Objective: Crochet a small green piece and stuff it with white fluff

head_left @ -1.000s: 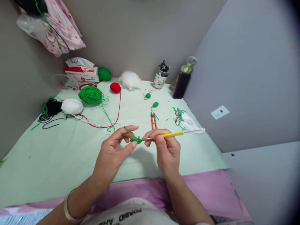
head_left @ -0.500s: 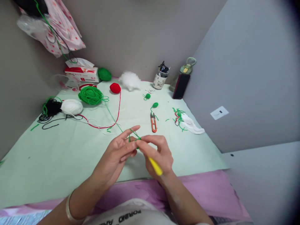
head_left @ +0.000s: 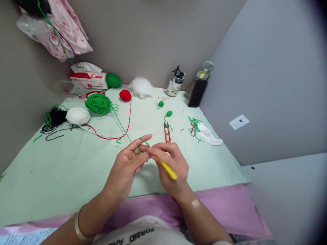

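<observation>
Over the table (head_left: 63,177), hook (head_left: 168,169) swung round

Head view: the left hand (head_left: 127,163) pinched green yarn (head_left: 145,142), forefinger extended; the right hand (head_left: 178,165) gripped the hook, slanting wristward now, near level a second earlier. Their fingertips hid its tip.

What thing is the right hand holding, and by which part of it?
The right hand holds a yellow-handled tool toward the end nearer the left hand; the exact grip point is hidden.
</observation>
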`<state>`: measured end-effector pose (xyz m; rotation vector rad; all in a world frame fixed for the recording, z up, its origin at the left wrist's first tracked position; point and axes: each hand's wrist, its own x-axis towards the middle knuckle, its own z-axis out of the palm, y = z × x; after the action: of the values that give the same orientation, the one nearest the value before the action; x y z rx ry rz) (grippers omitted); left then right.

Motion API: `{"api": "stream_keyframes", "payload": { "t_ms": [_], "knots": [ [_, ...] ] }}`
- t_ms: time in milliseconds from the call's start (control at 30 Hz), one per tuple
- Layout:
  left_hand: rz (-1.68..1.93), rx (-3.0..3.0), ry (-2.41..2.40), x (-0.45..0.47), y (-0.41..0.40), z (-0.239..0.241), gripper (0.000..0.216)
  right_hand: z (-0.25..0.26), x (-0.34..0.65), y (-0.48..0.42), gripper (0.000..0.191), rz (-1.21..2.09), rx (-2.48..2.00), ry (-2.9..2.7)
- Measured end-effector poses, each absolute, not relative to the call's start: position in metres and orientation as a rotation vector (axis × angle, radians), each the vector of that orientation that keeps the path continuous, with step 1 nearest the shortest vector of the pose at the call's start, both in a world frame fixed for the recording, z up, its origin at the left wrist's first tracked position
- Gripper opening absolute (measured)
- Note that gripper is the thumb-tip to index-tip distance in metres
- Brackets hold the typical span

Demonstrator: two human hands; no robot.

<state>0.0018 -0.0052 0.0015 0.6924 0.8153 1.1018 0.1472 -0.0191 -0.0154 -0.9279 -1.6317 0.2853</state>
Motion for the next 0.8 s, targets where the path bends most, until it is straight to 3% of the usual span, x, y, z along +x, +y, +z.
{"api": "stream_keyframes", "payload": {
  "t_ms": [100, 300, 800],
  "knots": [
    [0.982, 0.517, 0.693, 0.0, -0.001, -0.001, 0.034, -0.016, 0.151, -0.019, 0.033, 0.173, -0.909, -1.653],
    [1.065, 0.554, 0.725, -0.003, 0.0, -0.002, 0.03, -0.01, 0.153, -0.012, 0.019, 0.836, -0.833, -1.229],
    [1.072, 0.792, 0.922, -0.004, -0.008, 0.0, 0.028, -0.014, 0.156, -0.007, 0.021, 1.12, -0.8, -1.06]
  ]
}}
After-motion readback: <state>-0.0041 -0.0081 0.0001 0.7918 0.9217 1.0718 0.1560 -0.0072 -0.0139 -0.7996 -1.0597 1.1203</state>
